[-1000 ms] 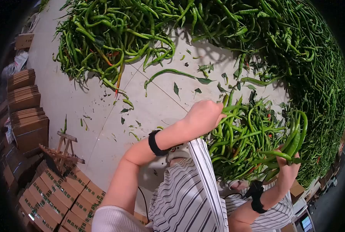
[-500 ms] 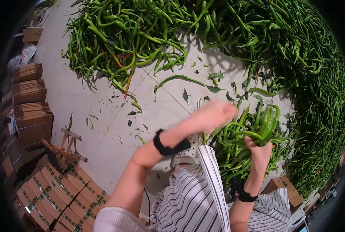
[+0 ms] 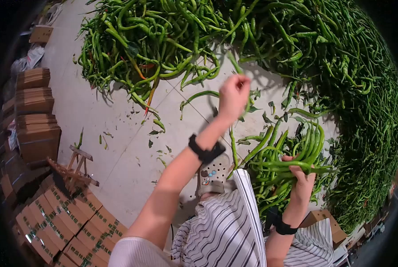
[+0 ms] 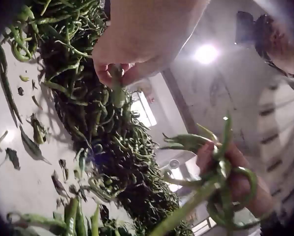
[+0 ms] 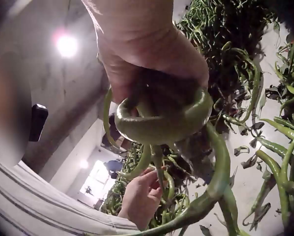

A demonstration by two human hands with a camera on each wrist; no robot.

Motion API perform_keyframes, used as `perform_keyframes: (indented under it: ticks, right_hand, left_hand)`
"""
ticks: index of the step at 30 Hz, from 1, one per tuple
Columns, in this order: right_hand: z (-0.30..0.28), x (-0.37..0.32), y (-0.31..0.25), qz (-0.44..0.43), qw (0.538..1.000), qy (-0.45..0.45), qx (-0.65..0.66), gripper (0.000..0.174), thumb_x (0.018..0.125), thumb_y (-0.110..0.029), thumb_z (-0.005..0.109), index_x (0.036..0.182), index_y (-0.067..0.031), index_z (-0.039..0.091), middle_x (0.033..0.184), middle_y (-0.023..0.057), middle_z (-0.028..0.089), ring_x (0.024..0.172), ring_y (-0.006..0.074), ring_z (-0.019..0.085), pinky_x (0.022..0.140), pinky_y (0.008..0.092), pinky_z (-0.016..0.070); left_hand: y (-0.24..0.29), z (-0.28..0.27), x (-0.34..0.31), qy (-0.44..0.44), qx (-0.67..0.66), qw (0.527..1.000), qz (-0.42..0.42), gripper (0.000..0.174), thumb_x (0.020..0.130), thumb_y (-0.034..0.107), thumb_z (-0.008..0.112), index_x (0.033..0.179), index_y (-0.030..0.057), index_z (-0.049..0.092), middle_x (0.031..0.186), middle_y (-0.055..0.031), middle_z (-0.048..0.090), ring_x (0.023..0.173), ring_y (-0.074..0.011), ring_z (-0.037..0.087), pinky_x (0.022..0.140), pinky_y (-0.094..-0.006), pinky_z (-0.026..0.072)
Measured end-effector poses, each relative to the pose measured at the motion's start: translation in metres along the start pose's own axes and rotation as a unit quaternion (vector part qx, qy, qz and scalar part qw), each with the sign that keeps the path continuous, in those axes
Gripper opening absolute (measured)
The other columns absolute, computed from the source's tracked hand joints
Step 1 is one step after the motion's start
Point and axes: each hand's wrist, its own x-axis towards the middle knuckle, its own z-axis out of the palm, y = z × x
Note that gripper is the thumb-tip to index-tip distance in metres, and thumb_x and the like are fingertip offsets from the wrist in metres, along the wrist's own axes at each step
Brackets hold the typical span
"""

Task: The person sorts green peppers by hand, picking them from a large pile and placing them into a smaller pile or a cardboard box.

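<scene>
My left hand (image 3: 233,98) is out over the pale floor, pinching a long green chili pepper (image 3: 235,62) that looks blurred in the head view. In the left wrist view, that pepper (image 4: 118,96) pokes out between thumb and fingers. My right hand (image 3: 302,184) grips a bunch of long green chili peppers (image 3: 312,144) above a small heap of peppers (image 3: 270,191) by my feet. Seen from the right wrist, one curled pepper (image 5: 161,125) bends across the front of the bunch, and the palm hides the rest.
Large pepper piles (image 3: 136,40) lie ahead and along the right (image 3: 368,111). A single pepper (image 3: 201,94) and loose leaves (image 3: 154,132) are scattered on the floor (image 3: 132,155). At the left stand flattened cartons (image 3: 38,133), a small wooden stool (image 3: 76,164) and printed boxes (image 3: 61,227).
My left hand has left the small heap and swung forward and left with a pepper. The right hand has come inward from the right, still holding its bunch.
</scene>
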Motion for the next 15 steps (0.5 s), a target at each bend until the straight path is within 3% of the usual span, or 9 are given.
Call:
perform_keyframes:
  ticks: [4,8,11,14,15]
  right_hand:
    - [-0.002,-0.001,-0.009,-0.004,1.000,0.006,0.003,0.029,0.067,0.002,0.059,0.095,0.0045,0.054,0.084,0.0135,0.064,0.081,0.0220,0.061,0.079,0.0325,0.0454]
    - [0.001,-0.001,-0.016,0.007,1.000,-0.009,0.015,0.029,0.064,0.000,0.062,0.092,0.0041,0.056,0.083,0.0131,0.063,0.080,0.0212,0.061,0.079,0.0321,0.0450]
    - [-0.003,0.002,-0.011,0.014,0.998,-0.044,0.038,0.030,0.063,-0.002,0.065,0.091,0.0032,0.057,0.089,0.0132,0.063,0.083,0.0192,0.059,0.079,0.0311,0.0443]
    - [0.006,0.006,-0.005,-0.013,0.991,-0.103,0.085,0.031,0.064,-0.004,0.067,0.092,0.0016,0.057,0.095,0.0107,0.061,0.081,0.0171,0.057,0.077,0.0299,0.0444]
    - [0.008,0.006,0.000,-0.006,0.994,-0.085,0.070,0.030,0.064,-0.003,0.067,0.092,0.0014,0.057,0.094,0.0102,0.060,0.081,0.0170,0.057,0.076,0.0293,0.0444]
  left_hand:
    - [0.032,0.000,-0.067,-0.103,-0.099,0.990,0.011,0.025,0.080,0.000,0.061,0.097,0.0021,0.042,0.085,-0.0071,0.059,0.074,-0.0094,0.056,0.062,-0.0232,0.0437]
    - [0.047,-0.014,-0.086,-0.155,-0.104,0.982,0.043,0.032,0.082,-0.004,0.057,0.104,0.0015,0.035,0.095,-0.0107,0.058,0.080,-0.0127,0.057,0.068,-0.0247,0.0454]
    - [0.061,-0.021,-0.094,-0.167,-0.119,0.978,0.035,0.032,0.082,-0.003,0.056,0.108,0.0006,0.039,0.094,-0.0090,0.057,0.079,-0.0143,0.057,0.071,-0.0253,0.0460]
    - [0.073,-0.018,-0.109,-0.274,-0.091,0.957,0.028,0.031,0.083,-0.003,0.054,0.112,0.0004,0.045,0.097,-0.0095,0.055,0.084,-0.0159,0.056,0.074,-0.0258,0.0460]
    - [0.081,-0.015,-0.117,-0.313,-0.082,0.946,0.015,0.030,0.081,-0.003,0.053,0.111,0.0009,0.051,0.102,-0.0103,0.052,0.089,-0.0163,0.055,0.075,-0.0261,0.0459]
